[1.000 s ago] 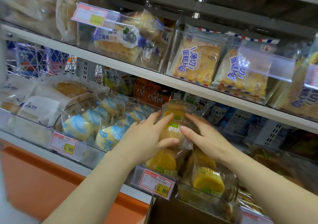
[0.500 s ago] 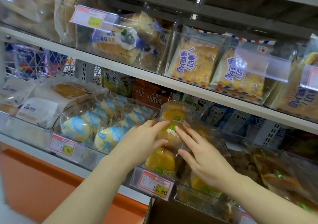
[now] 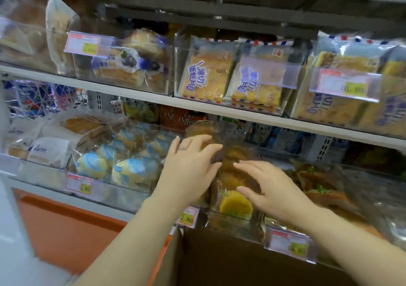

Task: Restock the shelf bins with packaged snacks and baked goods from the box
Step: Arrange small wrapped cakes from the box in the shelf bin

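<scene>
The cellophane cake pack [image 3: 230, 154], standing in the clear shelf bin [image 3: 232, 222], is flanked by the left hand [image 3: 189, 167] and right hand [image 3: 270, 189], both flat with fingers spread, and is judged light, slippery and crushable, best held by its side edges.

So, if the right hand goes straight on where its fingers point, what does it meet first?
Most likely the clear plastic packet of round golden cakes just ahead of the right hand; its fingers may already touch it, blur hides the gap.
</scene>
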A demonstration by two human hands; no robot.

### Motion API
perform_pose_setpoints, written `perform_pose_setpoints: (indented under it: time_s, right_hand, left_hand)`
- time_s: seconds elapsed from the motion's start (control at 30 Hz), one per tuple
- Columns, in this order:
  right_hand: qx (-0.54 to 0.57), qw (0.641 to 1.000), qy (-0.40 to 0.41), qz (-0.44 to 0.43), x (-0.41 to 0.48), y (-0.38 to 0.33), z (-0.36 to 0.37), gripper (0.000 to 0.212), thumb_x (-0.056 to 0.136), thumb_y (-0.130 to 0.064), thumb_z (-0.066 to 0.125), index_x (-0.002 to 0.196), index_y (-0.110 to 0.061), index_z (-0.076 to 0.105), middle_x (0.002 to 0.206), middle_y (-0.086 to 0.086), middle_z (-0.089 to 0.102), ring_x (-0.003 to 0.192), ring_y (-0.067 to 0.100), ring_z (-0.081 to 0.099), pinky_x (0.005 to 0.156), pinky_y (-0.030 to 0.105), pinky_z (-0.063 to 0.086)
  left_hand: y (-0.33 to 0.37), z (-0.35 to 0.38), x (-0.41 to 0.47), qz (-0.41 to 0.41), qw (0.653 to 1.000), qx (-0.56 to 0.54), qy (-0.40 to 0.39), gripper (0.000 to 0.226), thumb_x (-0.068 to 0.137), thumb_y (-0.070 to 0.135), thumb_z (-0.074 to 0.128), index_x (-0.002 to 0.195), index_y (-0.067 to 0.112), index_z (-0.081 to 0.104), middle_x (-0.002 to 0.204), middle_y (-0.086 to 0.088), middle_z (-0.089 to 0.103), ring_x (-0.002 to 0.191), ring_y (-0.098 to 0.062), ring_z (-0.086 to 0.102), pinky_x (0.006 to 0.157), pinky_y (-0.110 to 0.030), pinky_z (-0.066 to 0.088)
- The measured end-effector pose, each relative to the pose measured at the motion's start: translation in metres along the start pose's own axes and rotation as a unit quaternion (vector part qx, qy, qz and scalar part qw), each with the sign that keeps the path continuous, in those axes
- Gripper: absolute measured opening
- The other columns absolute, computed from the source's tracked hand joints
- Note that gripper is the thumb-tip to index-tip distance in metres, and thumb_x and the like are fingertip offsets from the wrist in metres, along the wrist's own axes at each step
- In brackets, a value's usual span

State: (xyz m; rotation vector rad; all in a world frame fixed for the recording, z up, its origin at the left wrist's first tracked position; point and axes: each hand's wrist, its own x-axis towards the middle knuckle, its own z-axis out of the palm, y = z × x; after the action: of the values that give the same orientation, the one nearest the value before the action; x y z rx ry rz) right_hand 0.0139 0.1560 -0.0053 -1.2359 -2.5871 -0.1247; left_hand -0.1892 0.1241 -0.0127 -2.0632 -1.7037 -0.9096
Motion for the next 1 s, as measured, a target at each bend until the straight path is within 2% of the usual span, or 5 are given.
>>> perform_pose_setpoints:
  time_s: [0.17,0.33,0.47,0.8,1.0]
  right_hand:
    - [-0.068,0.996,-0.057,0.02,-0.023,0.023,0.017,0.063,0.097,-0.05,0.04,0.151,-0.033,0.012,0.16,-0.003,0.009,0.147,0.018,0.003,0.118,0.039,0.006]
    - [-0.076,0.994,-0.078,0.018,-0.027,0.035,0.033,0.063,0.098,-0.049,0.036,0.152,-0.035,0.006,0.161,0.002,-0.004,0.147,0.021,-0.004,0.117,0.047,-0.001]
    - [-0.072,0.996,-0.049,0.005,-0.022,0.038,0.038,0.059,0.098,-0.049,0.035,0.151,-0.036,0.013,0.158,0.007,0.011,0.146,0.026,0.003,0.118,0.047,0.001]
    - [-0.053,0.989,-0.075,-0.117,0.012,0.075,0.026,0.087,0.077,-0.078,0.039,0.146,-0.026,0.032,0.153,-0.005,0.031,0.143,0.015,0.023,0.114,0.035,-0.009]
    - [0.055,0.986,-0.158,0.004,0.043,0.089,0.018,0.113,0.052,-0.096,0.005,0.149,-0.039,-0.008,0.156,-0.013,-0.022,0.145,0.013,-0.016,0.118,0.039,-0.008]
  left_hand:
    - [0.039,0.041,-0.028,0.046,0.988,0.13,-0.066,0.049,0.076,0.043,0.075,0.121,0.031,0.064,0.134,-0.005,0.058,0.134,-0.03,0.043,0.106,-0.067,0.023]
    - [0.043,0.062,-0.035,0.023,0.956,0.252,-0.149,0.062,0.098,0.057,0.027,0.15,0.036,0.001,0.156,-0.008,-0.013,0.138,-0.035,-0.033,0.105,-0.069,-0.018]
    - [0.037,0.07,-0.038,0.008,0.959,0.227,-0.167,0.054,0.092,0.055,0.037,0.138,0.03,0.05,0.146,-0.012,0.045,0.146,-0.037,0.008,0.108,-0.071,0.006]
    - [0.025,0.071,-0.015,0.097,0.959,0.232,-0.133,0.076,0.08,0.068,0.039,0.133,0.016,0.058,0.132,-0.012,0.059,0.14,-0.032,0.032,0.108,-0.07,-0.001]
    - [0.033,0.06,0.005,0.068,0.946,0.189,-0.254,0.085,0.071,0.073,0.038,0.13,0.016,0.059,0.13,-0.012,0.061,0.136,-0.03,0.031,0.11,-0.066,-0.01]
